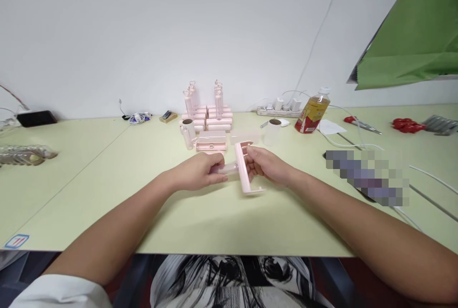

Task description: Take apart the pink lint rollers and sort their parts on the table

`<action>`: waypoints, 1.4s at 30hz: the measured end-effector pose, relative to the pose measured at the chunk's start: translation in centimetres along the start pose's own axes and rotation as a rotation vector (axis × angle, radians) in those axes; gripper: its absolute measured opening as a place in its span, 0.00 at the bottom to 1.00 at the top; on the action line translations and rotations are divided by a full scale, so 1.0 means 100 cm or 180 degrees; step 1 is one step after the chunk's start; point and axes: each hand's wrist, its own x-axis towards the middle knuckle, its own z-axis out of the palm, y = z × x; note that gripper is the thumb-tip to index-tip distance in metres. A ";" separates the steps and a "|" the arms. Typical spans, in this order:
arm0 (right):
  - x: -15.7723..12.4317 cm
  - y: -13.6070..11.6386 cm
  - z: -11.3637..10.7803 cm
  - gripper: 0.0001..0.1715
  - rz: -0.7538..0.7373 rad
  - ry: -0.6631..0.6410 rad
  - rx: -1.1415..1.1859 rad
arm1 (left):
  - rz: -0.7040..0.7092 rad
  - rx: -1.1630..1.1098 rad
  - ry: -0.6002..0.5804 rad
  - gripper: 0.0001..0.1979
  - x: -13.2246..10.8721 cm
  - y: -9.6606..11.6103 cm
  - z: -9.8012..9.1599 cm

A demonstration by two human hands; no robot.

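My left hand (200, 171) is closed round a clear plastic tube (229, 168) lying sideways just above the pale green table (107, 174). My right hand (266, 164) grips a pink plastic rack piece (245, 174) by its long bar. The tube's end meets the rack between the two hands. Behind them lies a stack of pink rack pieces (211, 124) with several upright clear tubes (218, 98) standing in them.
A bottle of amber liquid (312, 111) lies tilted at the back right, next to a white power strip (279, 107) and a translucent cup (272, 131). Red-handled scissors (358, 122) and white cables (429, 179) sit to the right. Plastic packets (25, 154) lie far left.
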 end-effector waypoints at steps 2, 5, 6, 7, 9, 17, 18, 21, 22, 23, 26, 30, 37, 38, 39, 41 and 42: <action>-0.003 -0.001 0.003 0.26 0.0137 -0.0264 0.0580 | 0.0046 0.0032 0.0128 0.14 0.002 -0.003 0.003; -0.008 -0.002 0.007 0.28 0.0292 -0.0677 0.1014 | 0.0193 0.0008 0.0148 0.14 0.004 -0.010 0.008; -0.009 -0.001 0.008 0.29 0.0302 -0.0801 0.1092 | 0.0256 -0.0011 0.0127 0.14 0.004 -0.012 0.009; -0.009 0.000 0.009 0.29 0.0299 -0.0906 0.1139 | 0.0305 -0.0019 0.0097 0.14 0.005 -0.014 0.010; -0.008 0.003 0.010 0.27 0.0271 -0.1041 0.1174 | 0.0328 0.0017 0.0005 0.14 0.005 -0.016 0.013; -0.005 -0.006 -0.001 0.26 -0.0358 -0.0178 0.0240 | -0.0008 0.0167 0.0277 0.15 0.007 -0.024 0.009; -0.004 -0.010 -0.007 0.25 -0.0499 0.0175 -0.0174 | -0.0095 0.0170 0.0377 0.15 0.007 -0.026 0.008; 0.003 -0.013 -0.030 0.14 -0.0794 0.1371 -0.1937 | -0.0267 0.0186 0.0578 0.16 0.008 -0.030 0.005; 0.008 -0.010 -0.037 0.09 -0.0843 0.1645 -0.2545 | -0.0296 0.0189 0.0591 0.16 0.008 -0.031 0.005; 0.013 -0.006 -0.044 0.06 -0.0894 0.1794 -0.3052 | -0.0312 0.0193 0.0582 0.16 0.009 -0.031 0.005; 0.030 0.008 -0.053 0.09 -0.1020 0.1999 -0.4029 | -0.0303 0.0185 0.0460 0.16 0.009 -0.030 0.006; 0.048 0.014 -0.049 0.15 -0.0917 0.1720 -0.4636 | -0.0286 0.0186 0.0356 0.15 0.009 -0.028 0.008; 0.062 0.013 -0.047 0.17 -0.0561 0.1247 -0.5195 | -0.0271 0.0222 0.0413 0.14 0.008 -0.030 0.005; 0.061 0.014 -0.049 0.18 -0.0534 0.1252 -0.5184 | -0.0262 0.0224 0.0427 0.14 0.008 -0.031 0.005; 0.060 0.016 -0.050 0.18 -0.0520 0.1275 -0.5154 | -0.0263 0.0221 0.0425 0.15 0.009 -0.031 0.005; 0.056 0.018 -0.052 0.18 -0.0556 0.1371 -0.5045 | -0.0298 0.0203 0.0401 0.15 0.009 -0.031 0.005; 0.055 0.018 -0.052 0.18 -0.0617 0.1427 -0.4973 | -0.0320 0.0195 0.0392 0.15 0.010 -0.031 0.006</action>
